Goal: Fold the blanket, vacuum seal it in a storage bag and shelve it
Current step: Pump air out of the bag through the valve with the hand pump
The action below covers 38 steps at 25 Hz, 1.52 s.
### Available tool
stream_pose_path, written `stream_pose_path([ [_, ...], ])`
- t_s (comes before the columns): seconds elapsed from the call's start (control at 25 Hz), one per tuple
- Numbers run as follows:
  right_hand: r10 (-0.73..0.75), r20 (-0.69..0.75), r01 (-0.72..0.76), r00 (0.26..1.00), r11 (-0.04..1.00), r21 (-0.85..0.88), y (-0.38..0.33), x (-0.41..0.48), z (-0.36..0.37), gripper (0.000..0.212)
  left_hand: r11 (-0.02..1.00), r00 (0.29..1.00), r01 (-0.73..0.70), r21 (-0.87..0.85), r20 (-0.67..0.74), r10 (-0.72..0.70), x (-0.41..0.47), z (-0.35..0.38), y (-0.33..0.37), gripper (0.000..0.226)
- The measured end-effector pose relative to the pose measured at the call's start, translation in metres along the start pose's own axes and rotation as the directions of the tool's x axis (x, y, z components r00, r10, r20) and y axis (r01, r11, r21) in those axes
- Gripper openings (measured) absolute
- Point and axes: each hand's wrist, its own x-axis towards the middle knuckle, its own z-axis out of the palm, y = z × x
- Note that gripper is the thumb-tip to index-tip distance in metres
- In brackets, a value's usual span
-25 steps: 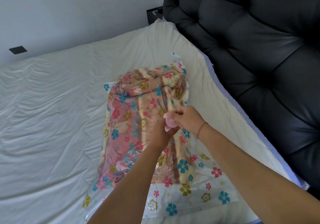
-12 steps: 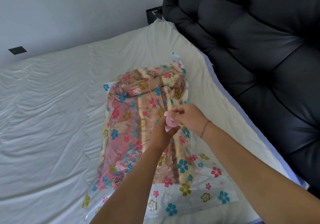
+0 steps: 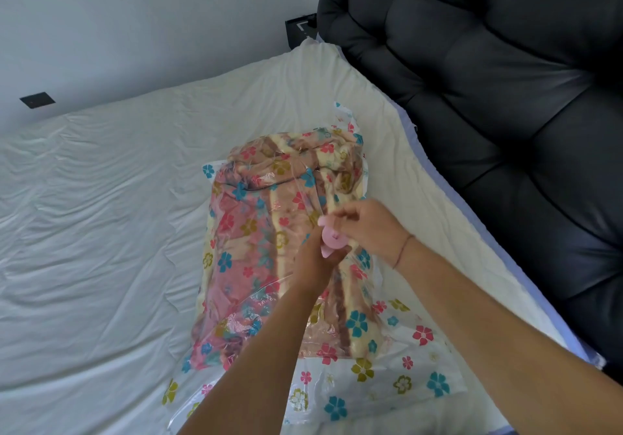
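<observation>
A clear storage bag (image 3: 364, 384) printed with coloured flowers lies on the white bed. Inside it sits the folded pink and cream blanket (image 3: 256, 232). A round pink valve (image 3: 332, 240) sticks up from the bag's top face. My left hand (image 3: 315, 264) grips the valve's base from below, fingers curled round it. My right hand (image 3: 365, 222) pinches the small pink cap (image 3: 325, 221) just above the valve. A thin red string circles my right wrist.
The white sheet (image 3: 101, 232) spreads wide to the left of the bag. A black padded headboard (image 3: 505, 114) runs along the right side. A black bedside unit (image 3: 298, 28) shows at the back, and a dark wall plate (image 3: 37, 100) at the left.
My right hand has lifted the pink cap a little up and away from the valve. The left hand stays on the valve base. The bag has not shifted.
</observation>
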Motion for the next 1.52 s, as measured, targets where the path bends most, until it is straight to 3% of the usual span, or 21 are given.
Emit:
stream_pose_path([
  [0.12, -0.194, -0.051, 0.200, 0.980, 0.970, 0.137, -0.053, -0.008, -0.034, 0.018, 1.000, 1.000, 0.023, 0.003, -0.007, -0.023, 0.005, -0.003, -0.001, 0.041],
  [0.2, -0.247, -0.037, 0.249, 0.968, 0.949, 0.195, -0.053, -0.005, -0.036, 0.016, 1.000, 1.000, 0.027, 0.012, -0.001, -0.027, 0.005, -0.002, 0.000, 0.041],
  [0.36, 0.078, 0.020, -0.078, 0.997, 0.997, -0.011, 0.008, -0.001, 0.007, 0.022, 0.999, 1.000, -0.001, 0.051, 0.027, 0.000, 0.002, 0.003, -0.004, 0.046],
  [0.4, 0.102, 0.008, -0.102, 0.995, 0.995, -0.016, 0.009, -0.003, 0.006, 0.024, 0.999, 1.000, -0.016, 0.050, 0.024, 0.015, 0.000, 0.003, -0.003, 0.047],
  [0.56, -0.160, -0.039, 0.163, 0.986, 0.981, 0.108, -0.052, -0.007, -0.034, 0.017, 1.000, 1.000, 0.012, -0.017, -0.002, -0.012, 0.004, -0.002, 0.001, 0.039],
  [0.64, -0.226, -0.027, 0.227, 0.974, 0.955, 0.192, -0.058, -0.006, -0.039, 0.018, 1.000, 1.000, 0.011, -0.023, 0.007, -0.011, 0.005, -0.004, 0.003, 0.039],
  [0.8, 0.110, 0.056, -0.110, 0.992, 0.994, -0.015, 0.005, 0.001, 0.002, 0.028, 0.999, 0.999, -0.007, 0.034, 0.035, 0.006, 0.002, 0.002, 0.002, 0.035],
  [0.88, 0.134, 0.053, -0.133, 0.990, 0.991, -0.026, 0.004, 0.001, 0.003, 0.029, 1.000, 1.000, -0.007, 0.011, 0.021, 0.007, -0.001, 0.002, 0.001, 0.039],
  [1.08, -0.174, -0.074, 0.185, 0.982, 0.967, 0.174, -0.057, -0.005, -0.041, 0.022, 1.000, 1.000, 0.007, -0.017, 0.014, -0.007, 0.004, -0.002, 0.002, 0.042],
  [1.16, -0.104, -0.047, 0.110, 0.993, 0.986, 0.123, -0.033, -0.003, -0.025, 0.022, 0.999, 1.000, 0.022, -0.025, 0.014, -0.022, 0.003, 0.000, 0.003, 0.040],
  [1.24, 0.086, -0.018, -0.087, 0.996, 0.996, -0.020, 0.006, 0.002, 0.004, 0.026, 1.000, 1.000, 0.005, 0.018, 0.016, -0.006, 0.001, 0.004, 0.002, 0.037],
  [1.32, 0.135, -0.015, -0.135, 0.991, 0.989, -0.058, 0.013, 0.001, 0.011, 0.027, 1.000, 1.000, -0.003, 0.025, 0.009, 0.003, 0.000, 0.005, 0.000, 0.040],
  [1.4, 0.023, -0.072, -0.026, 0.997, 0.999, -0.036, -0.016, 0.000, -0.008, 0.023, 1.000, 1.000, 0.016, -0.020, -0.016, -0.017, 0.002, 0.003, -0.001, 0.045],
  [1.52, -0.183, -0.125, 0.199, 0.975, 0.971, 0.130, -0.061, -0.009, -0.038, 0.023, 0.999, 1.000, 0.029, -0.022, -0.006, -0.029, 0.005, 0.001, -0.001, 0.043],
])
